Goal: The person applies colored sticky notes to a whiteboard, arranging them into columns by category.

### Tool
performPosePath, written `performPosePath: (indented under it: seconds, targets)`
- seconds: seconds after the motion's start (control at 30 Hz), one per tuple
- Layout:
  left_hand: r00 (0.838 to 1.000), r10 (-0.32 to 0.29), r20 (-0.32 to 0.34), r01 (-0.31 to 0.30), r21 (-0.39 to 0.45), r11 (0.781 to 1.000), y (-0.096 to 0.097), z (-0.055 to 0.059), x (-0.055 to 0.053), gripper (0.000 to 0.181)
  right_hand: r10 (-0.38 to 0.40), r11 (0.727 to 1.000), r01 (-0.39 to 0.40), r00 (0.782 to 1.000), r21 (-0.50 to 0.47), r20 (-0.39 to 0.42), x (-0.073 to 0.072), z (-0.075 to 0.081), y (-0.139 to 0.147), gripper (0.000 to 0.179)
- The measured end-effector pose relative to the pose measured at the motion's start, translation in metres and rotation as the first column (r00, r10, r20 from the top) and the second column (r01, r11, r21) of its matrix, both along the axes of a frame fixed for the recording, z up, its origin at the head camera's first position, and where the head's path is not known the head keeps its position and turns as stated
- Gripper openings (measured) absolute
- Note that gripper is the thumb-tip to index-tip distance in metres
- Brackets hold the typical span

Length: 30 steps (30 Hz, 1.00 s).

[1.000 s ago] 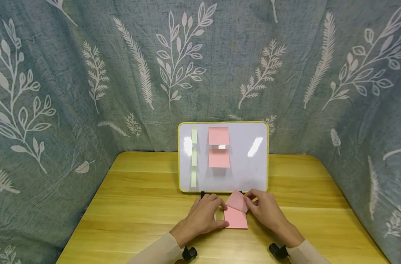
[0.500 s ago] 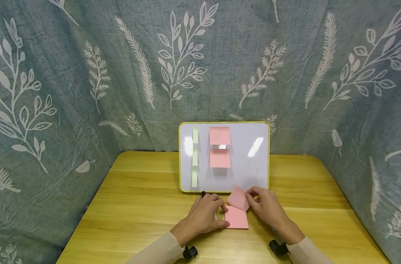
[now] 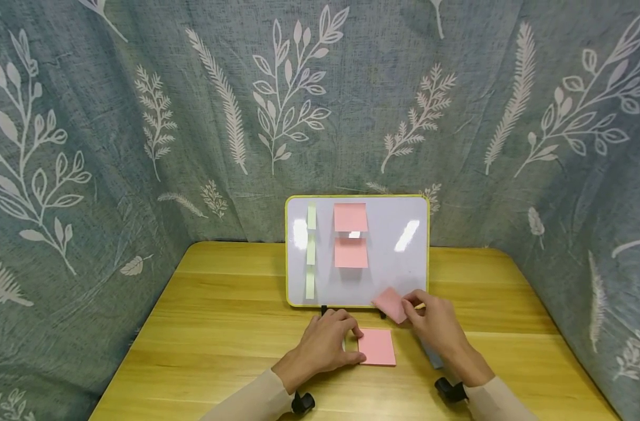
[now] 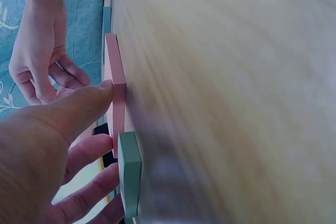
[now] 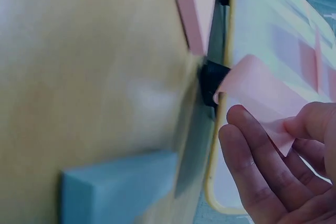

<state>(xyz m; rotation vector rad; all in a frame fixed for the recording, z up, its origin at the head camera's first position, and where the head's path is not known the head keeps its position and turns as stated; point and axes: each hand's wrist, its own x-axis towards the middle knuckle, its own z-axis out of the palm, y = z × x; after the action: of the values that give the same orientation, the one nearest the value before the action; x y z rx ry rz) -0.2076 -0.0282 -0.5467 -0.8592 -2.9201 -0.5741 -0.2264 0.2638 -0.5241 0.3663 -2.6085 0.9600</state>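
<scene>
A pad of pink sticky notes [image 3: 377, 347] lies on the table. My left hand [image 3: 327, 342] grips its left side, thumb at the near corner and a finger at the far one. A green pad [image 4: 129, 174] is by my other left fingers in the left wrist view, mostly hidden from the head. With thumb and finger my right hand [image 3: 433, 318] pinches one loose pink sticky note [image 3: 391, 304] by a corner. The note hangs tilted and slightly curled, in front of the whiteboard's [image 3: 399, 263] lower edge.
Two pink notes [image 3: 351, 252] and three narrow pale green strips [image 3: 310, 251] are stuck on the whiteboard, which stands on black feet [image 5: 212, 83]. A blue pad [image 5: 121, 187] lies below my right hand, partly covered in the head view. A patterned curtain [image 3: 320, 117] surrounds the table [image 3: 220, 327].
The pink note has come away from the pad. My right hand has carried it up and to the right, toward the whiteboard. My left hand stays on the pad; more of the blue pad shows.
</scene>
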Motion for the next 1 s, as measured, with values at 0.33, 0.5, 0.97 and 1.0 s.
performPosePath:
  seconds: [0.33,0.5,0.97,1.0]
  targets:
    - [1.0,0.003,0.004,-0.003,0.014,1.0,0.0,0.002,0.003,0.037,0.024,0.998,-0.026,0.999,-0.057,-0.036,0.004,0.009,0.003,0.007]
    - [1.0,-0.007,-0.004,0.007,0.009,1.0,0.0,0.003,0.002,0.039,0.038,0.998,-0.043,0.994,-0.043,-0.107,0.007,0.01,0.001,0.007]
    - [0.997,0.035,-0.076,-0.011,0.292,0.956,-0.008,0.017,-0.008,0.034,0.141,0.989,-0.149,0.959,-0.012,-0.248,0.008,0.013,-0.012,0.005]
    - [0.994,0.04,-0.099,-0.006,0.324,0.946,-0.008,0.021,-0.009,0.034,0.151,0.987,-0.16,0.953,-0.01,-0.263,0.008,0.013,-0.014,0.006]
